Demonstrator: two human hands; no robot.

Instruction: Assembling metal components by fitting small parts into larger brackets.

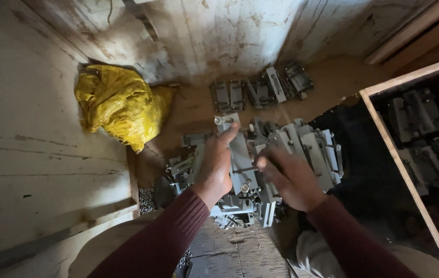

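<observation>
1. Head view, looking straight down: the person's left hand [217, 164] holds up a flat grey metal bracket [240, 149], its fingers closed around the bracket's left edge, with one finger stretched toward the bolt at the top end.
2. The right hand [291, 177] sits just beside the bracket's lower right. Its fingers are curled tight and seem to pinch a small part there, perhaps a nut or bolt; what it is cannot be told.
3. The bracket hangs above a pile of similar grey brackets [307, 149] on the brown floor [194, 110]. A row of further brackets [260, 90] lies near the stained wall.
4. As a judgement, the work goes best with the left hand keeping the bracket steady and level while the right turns the small part squarely, so it does not slip into the pile.
5. A crumpled yellow plastic bag [119, 103], without any visible label, lies left of the pile against a pale board.
6. Loose metal nuts [146, 200] are scattered by the left forearm.
7. A wooden-framed crate [420, 154] at right holds more dark brackets. No signs are visible.
</observation>
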